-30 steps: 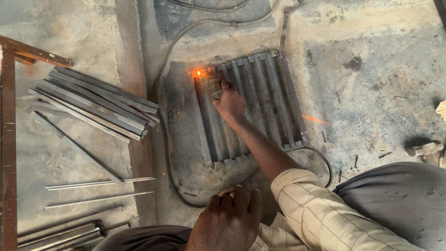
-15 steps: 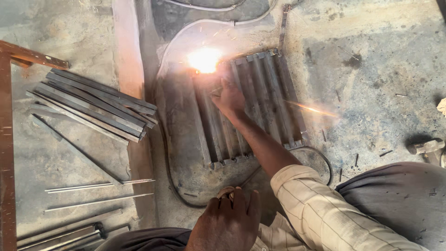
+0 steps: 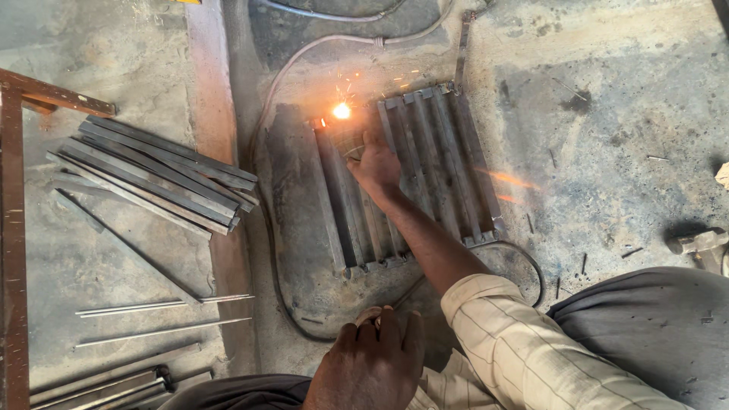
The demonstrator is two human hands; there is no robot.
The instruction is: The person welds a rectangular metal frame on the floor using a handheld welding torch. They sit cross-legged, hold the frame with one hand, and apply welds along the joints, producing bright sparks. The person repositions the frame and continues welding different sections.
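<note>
Left hand (image 3: 372,363): nearest the camera, low in view, fingers curled together, knuckles up, resting over the near edge of a dark flat plate (image 3: 292,228) on the concrete floor (image 3: 607,152). Cannot tell whether it grips anything.

Left of that hand: thin welding rods (image 3: 163,305) lie loose on the floor; beyond them a bundle of flat steel bars (image 3: 152,176), and a rusty frame (image 3: 15,228) at the far left edge.

Right of it: a small hammer (image 3: 695,241) by the grey-clad knee.

Right hand (image 3: 374,167): arm stretched forward in a checked sleeve, fingers closed around a tool largely hidden under the hand, resting on the metal grille (image 3: 425,175). The grille lies flat on the dark plate, bars running away from the person.

Just past the right hand's fingertips, at the grille's far left corner: bright welding arc (image 3: 342,111), sparks scattering. A cable (image 3: 304,57) loops round the plate beyond.
</note>
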